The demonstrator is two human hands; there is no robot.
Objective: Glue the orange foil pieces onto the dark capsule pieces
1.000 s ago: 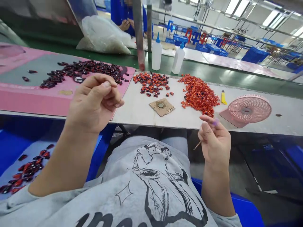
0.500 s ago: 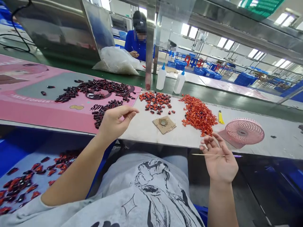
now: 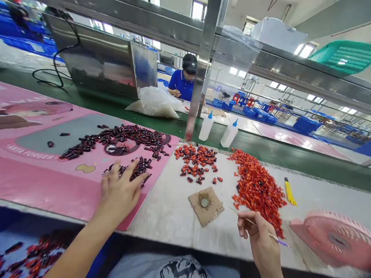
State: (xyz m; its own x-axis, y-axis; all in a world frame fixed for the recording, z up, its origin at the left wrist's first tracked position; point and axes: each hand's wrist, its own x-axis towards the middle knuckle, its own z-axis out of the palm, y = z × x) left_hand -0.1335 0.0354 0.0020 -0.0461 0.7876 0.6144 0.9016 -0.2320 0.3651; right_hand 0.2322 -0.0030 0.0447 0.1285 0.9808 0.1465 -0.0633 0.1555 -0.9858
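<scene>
My left hand (image 3: 120,193) is over the near pile of small dark pieces (image 3: 143,166) on the pink mat (image 3: 58,185). Its fingers are spread, and whether they touch the pieces I cannot tell. My right hand (image 3: 261,235) holds a thin stick with a purple end (image 3: 279,241), its pale tip pointing left. Just left of that tip lies a square of brown cardboard (image 3: 213,212) with a small round cap (image 3: 204,202) on it. Beyond the right hand spreads a heap of small orange-red pieces (image 3: 257,189). Mixed red-and-black pieces (image 3: 197,158) lie behind the cardboard.
Two white bottles with blue tips (image 3: 205,127) stand behind the pieces, near a metal post (image 3: 199,85). A yellow cutter (image 3: 289,193) and a pink fan (image 3: 336,239) are at right. Red-black pieces fill a bin (image 3: 34,251) lower left. A co-worker (image 3: 182,83) sits across.
My left hand has moved left and opened from a pinch over the dark pieces. The right hand now grips the stick between its fingers, over the table. The view has shifted.
</scene>
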